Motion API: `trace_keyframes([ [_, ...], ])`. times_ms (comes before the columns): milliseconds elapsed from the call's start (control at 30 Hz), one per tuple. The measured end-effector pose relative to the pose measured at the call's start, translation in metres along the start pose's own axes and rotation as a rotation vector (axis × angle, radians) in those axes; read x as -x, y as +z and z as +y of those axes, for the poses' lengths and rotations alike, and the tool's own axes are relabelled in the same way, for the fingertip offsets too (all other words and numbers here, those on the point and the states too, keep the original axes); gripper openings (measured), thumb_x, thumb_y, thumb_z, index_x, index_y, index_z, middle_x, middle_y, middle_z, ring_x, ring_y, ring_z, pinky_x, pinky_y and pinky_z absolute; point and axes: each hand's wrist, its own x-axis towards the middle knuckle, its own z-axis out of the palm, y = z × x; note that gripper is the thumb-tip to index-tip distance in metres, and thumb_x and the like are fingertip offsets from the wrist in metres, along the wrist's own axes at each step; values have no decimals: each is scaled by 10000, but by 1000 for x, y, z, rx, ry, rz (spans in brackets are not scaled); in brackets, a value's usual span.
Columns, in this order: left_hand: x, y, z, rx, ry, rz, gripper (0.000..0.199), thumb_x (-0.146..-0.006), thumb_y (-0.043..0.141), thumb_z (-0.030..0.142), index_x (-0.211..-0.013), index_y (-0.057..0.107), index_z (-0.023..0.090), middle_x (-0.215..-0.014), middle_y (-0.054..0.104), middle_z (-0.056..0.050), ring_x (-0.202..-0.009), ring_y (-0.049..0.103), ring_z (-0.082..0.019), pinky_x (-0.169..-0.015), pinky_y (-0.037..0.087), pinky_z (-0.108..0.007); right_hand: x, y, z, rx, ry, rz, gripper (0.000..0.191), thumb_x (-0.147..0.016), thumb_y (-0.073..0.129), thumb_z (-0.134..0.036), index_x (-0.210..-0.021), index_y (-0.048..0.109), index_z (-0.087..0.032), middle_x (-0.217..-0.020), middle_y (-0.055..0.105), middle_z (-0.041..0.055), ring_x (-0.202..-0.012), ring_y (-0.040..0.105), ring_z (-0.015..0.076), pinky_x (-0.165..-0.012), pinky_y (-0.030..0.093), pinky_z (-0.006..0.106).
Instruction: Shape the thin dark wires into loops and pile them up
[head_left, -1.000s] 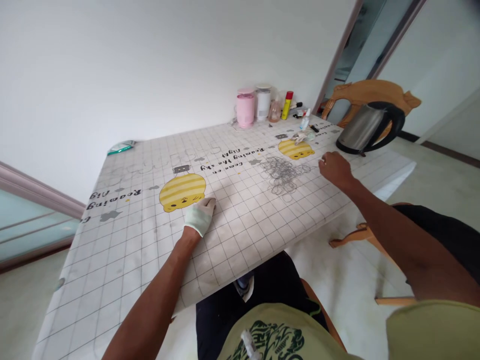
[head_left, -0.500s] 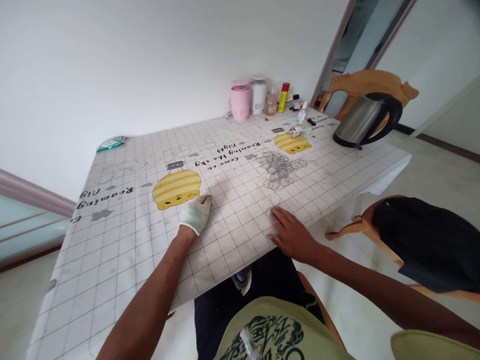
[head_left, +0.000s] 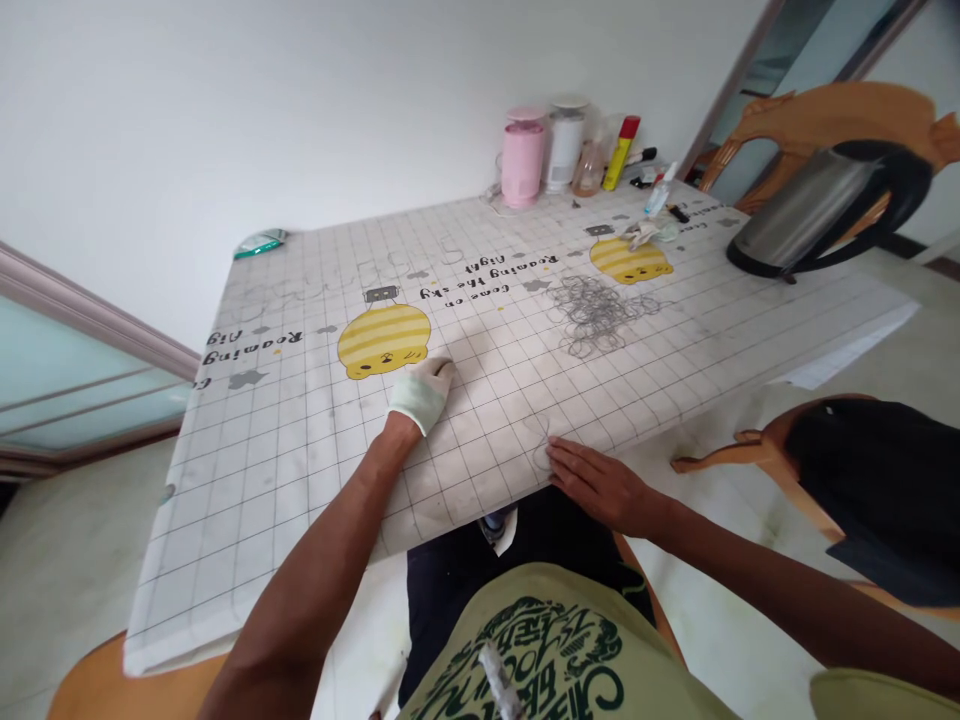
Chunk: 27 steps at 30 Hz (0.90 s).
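Note:
My left hand [head_left: 422, 390], in a white and pale green glove, rests on the grid-patterned tablecloth [head_left: 300, 500] beside a printed yellow bear balloon. Its fingers are curled closed, and what they hold, if anything, is hidden. Near the front edge of the table is my bare right hand [head_left: 600, 485], its fingers pressed together with the tips on a thin grey ring [head_left: 541, 455]. Farther back lies a tangled heap of similar thin grey rings [head_left: 592, 315].
An electric kettle [head_left: 802, 215] stands at the right. Along the wall are a pink canister [head_left: 523, 160], a white canister [head_left: 565, 150], a bottle [head_left: 589, 170] and a yellow spray can [head_left: 621, 155]. A crumpled glove [head_left: 641, 235] lies behind the heap. Chairs [head_left: 757, 450] stand at the right.
The view has shifted, so the table sits farther right and higher. My right hand has drawn toward the table's front edge, its fingers closer together on the thin ring. My left hand stays beside the bear print.

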Motion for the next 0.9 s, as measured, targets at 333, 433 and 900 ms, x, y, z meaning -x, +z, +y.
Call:
trace_keyframes([
  [333, -3, 1, 3, 50, -49, -1, 340, -975, 501, 383, -1096, 794, 258, -1180, 778, -62, -1142, 676, -283, -1022, 480, -352, -38, -21, 29, -160, 384, 203, 295, -1034, 525, -230, -1243, 719, -307, -1147, 780, 65, -1086, 745, 249, -933, 648, 408],
  [433, -1, -2, 7, 130, -65, 28, 316, -960, 521, 358, -1072, 792, 243, -1105, 791, -66, -1099, 698, -273, -1006, 500, -344, -86, -28, 58, -268, 656, 308, 155, -1011, 571, -347, -1032, 720, -310, -946, 786, 30, -905, 766, 243, -768, 644, 376],
  [900, 6, -28, 14, 679, -118, -71, 509, -910, 671, 442, -1322, 704, 145, -1017, 788, -85, -922, 725, -202, -867, 576, -312, -236, 25, 119, -604, 710, 107, 119, -903, 594, -297, -858, 687, -238, -848, 773, 33, -724, 729, 207, -649, 562, 316],
])
